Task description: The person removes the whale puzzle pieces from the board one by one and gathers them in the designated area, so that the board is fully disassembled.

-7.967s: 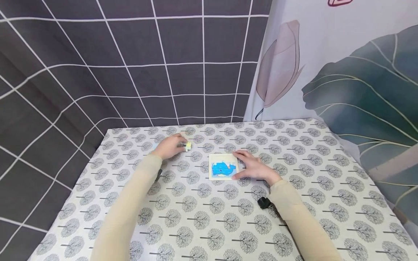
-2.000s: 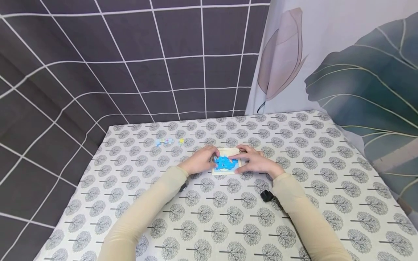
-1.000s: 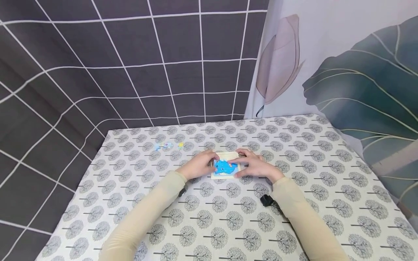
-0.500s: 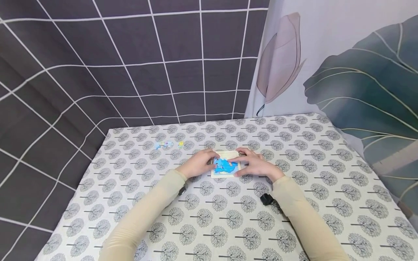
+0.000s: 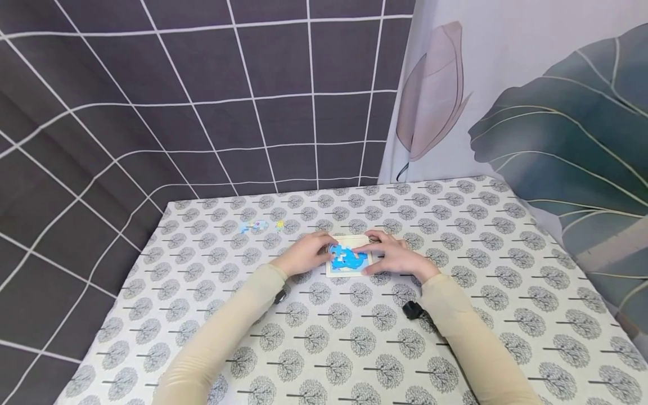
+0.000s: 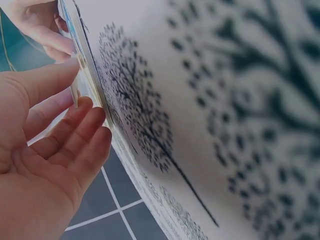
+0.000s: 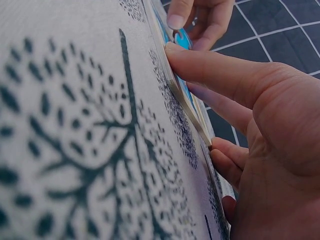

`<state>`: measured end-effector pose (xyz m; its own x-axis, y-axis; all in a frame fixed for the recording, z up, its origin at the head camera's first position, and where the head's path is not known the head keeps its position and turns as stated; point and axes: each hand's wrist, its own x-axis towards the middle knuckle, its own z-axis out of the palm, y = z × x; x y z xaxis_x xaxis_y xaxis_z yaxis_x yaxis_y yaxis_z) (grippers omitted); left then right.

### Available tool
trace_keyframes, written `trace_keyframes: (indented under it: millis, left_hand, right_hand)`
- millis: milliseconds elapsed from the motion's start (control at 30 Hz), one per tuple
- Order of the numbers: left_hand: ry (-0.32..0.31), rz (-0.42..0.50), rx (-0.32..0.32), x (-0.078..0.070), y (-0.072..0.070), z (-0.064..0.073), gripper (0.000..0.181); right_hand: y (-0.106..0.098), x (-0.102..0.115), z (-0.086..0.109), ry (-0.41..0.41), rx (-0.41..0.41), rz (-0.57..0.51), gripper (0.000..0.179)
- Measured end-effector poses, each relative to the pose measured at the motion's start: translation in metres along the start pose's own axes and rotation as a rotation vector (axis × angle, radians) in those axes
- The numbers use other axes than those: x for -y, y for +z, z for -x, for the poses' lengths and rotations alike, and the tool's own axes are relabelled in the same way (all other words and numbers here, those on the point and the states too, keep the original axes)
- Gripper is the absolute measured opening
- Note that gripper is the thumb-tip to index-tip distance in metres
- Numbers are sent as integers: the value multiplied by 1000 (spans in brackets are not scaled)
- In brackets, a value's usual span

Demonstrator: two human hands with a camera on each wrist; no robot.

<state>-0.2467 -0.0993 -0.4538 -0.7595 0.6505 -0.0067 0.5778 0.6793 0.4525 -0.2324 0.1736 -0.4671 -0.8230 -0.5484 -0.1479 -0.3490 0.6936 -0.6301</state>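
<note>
A small jigsaw puzzle board [image 5: 340,275] with a pale wooden frame lies on the table between the hands, a blue whale picture [image 5: 356,262] inside it. At its left side my left hand [image 5: 305,253] pinches a thin blue puzzle piece [image 7: 183,39] between thumb and forefinger; the left wrist view shows the piece edge-on, tilted over the frame. My right hand [image 5: 397,259] grips the board's right side, thumb at the near corner and fingers at the far edge, with its index finger reaching onto the whale. A pale gap shows in the whale near the left fingertips.
Several loose puzzle pieces [image 5: 258,225], pale blue, lie on the tree-print tablecloth [image 5: 314,337] toward the back left, with a yellow sun piece [image 5: 280,224] beside them. A dark grid curtain [image 5: 283,121] hangs behind the table, a leaf-print curtain [image 5: 562,129] at right.
Eight seconds ago my left hand was at the yellow piece at back left; it has since come to the board. Lately the blue piece has shifted and a gap shows. My right hand stays put.
</note>
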Motion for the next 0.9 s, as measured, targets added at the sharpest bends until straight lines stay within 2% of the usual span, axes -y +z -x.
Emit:
trace_keyframes:
  millis: [167,333,600,700,900]
  left_hand:
    - [-10,12,-10,7,-3,4,41]
    - [-29,39,-67,21,-13,15,45]
    - [-142,141,-167,49,-45,51,44]
    - [-204,174,-206,59,-56,62,43]
    - [-299,169,-264,79,-69,81,45]
  right_hand:
    - [4,-3,1,2,5,-12,64]
    - [6,-3,2,15,-8,-32,64]
    - [4,-2,0,5,-9,-60,64]
    - [2,-1,-1,2,-11,-50,64]
    - [0,-2,-4,14,2,-33,65]
